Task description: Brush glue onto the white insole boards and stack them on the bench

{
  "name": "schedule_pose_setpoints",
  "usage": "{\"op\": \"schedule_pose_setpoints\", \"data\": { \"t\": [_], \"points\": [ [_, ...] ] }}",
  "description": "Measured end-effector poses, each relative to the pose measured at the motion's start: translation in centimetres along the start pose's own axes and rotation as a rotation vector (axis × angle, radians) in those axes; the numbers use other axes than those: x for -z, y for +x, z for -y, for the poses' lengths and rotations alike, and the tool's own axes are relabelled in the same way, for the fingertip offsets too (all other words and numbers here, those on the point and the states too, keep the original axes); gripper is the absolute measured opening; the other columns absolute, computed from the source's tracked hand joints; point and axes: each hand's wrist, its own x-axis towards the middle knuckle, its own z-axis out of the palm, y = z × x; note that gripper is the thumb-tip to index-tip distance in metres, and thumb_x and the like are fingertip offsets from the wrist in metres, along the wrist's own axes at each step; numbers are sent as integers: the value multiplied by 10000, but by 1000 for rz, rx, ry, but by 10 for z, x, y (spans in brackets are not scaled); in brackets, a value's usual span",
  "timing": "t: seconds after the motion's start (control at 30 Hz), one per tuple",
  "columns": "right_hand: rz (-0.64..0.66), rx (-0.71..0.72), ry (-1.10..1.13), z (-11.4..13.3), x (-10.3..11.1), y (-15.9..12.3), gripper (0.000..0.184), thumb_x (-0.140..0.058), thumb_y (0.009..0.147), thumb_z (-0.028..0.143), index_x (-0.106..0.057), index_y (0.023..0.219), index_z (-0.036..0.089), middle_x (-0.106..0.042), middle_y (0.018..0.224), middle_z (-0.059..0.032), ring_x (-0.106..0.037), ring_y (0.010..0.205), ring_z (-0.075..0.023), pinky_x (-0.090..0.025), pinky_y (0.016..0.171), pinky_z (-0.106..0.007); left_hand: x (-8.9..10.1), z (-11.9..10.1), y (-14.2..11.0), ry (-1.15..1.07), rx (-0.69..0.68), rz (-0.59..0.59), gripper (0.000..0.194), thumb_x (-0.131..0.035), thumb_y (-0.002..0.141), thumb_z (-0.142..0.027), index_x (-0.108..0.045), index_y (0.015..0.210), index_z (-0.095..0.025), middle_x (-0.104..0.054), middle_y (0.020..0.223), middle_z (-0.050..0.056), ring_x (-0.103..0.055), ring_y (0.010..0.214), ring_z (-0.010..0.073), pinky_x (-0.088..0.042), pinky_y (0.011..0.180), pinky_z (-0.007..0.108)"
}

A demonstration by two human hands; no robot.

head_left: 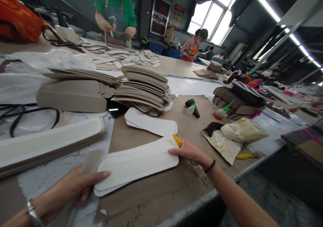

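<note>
A few long white panels [141,163] with rounded corners lie overlapped at the front of the table. My left hand [75,185] pinches their near-left end, thumb on top and the other fingers partly hidden underneath. A pale strip [93,160] stands out beside that hand; whether it is held too I cannot tell. At the far-right end, my right hand [190,151] is closed on the panels' edge, thumb on top. A pointed yellow handle [177,140] sticks up from the same hand, the rest hidden. Just beyond lie more white panels [152,122].
Tall stacks of grey-beige panels [142,87] stand behind, with a long white-topped stack [55,138] at left. Small glue bottles [190,110], a stained cloth bundle [243,129] and a yellow-handled brush [246,155] lie right. A person in green [127,5] works across the table.
</note>
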Motion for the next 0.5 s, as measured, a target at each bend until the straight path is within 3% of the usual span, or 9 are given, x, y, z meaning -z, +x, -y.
{"op": "schedule_pose_setpoints", "data": {
  "t": [0.1,0.23,0.3,0.4,0.5],
  "points": [
    [-1,76,41,3,5,-6,618,-792,567,419,-567,1068,136,-644,1030,-49,-575,956,-236,-457,828,-332,-2,6,-5,20,-9,-32,540,-677,495,-723,-460,492,-229,-383,301,-66,-313,363,106,-213,474,245],
    [-56,193,-218,3,6,-36,386,-766,634,292,-543,930,184,-592,909,4,-542,856,-189,-432,761,-296,-11,21,-26,150,-118,-391,380,-658,587,-603,-545,757,-282,-527,470,-93,-440,474,173,-376,567,301],
    [-68,194,-343,0,3,-53,312,-748,658,233,-521,870,196,-565,844,22,-526,794,-173,-413,716,-282,-17,29,-36,192,-217,-492,379,-634,584,-578,-558,866,-336,-633,643,-95,-547,601,212,-451,699,328],
    [-115,144,-434,-6,-6,-66,355,-755,672,206,-506,923,191,-570,861,4,-546,788,-185,-412,712,-297,-21,39,-41,223,-319,-488,323,-595,603,-558,-566,866,-374,-685,809,-109,-633,815,241,-469,839,305],
    [-125,113,-439,-8,-11,-67,524,-756,692,203,-484,1137,162,-599,948,-46,-591,843,-221,-445,771,-346,-20,51,-32,304,-267,-484,354,-552,657,-576,-575,955,-386,-710,891,-107,-649,925,267,-478,879,333]
  ]
}}
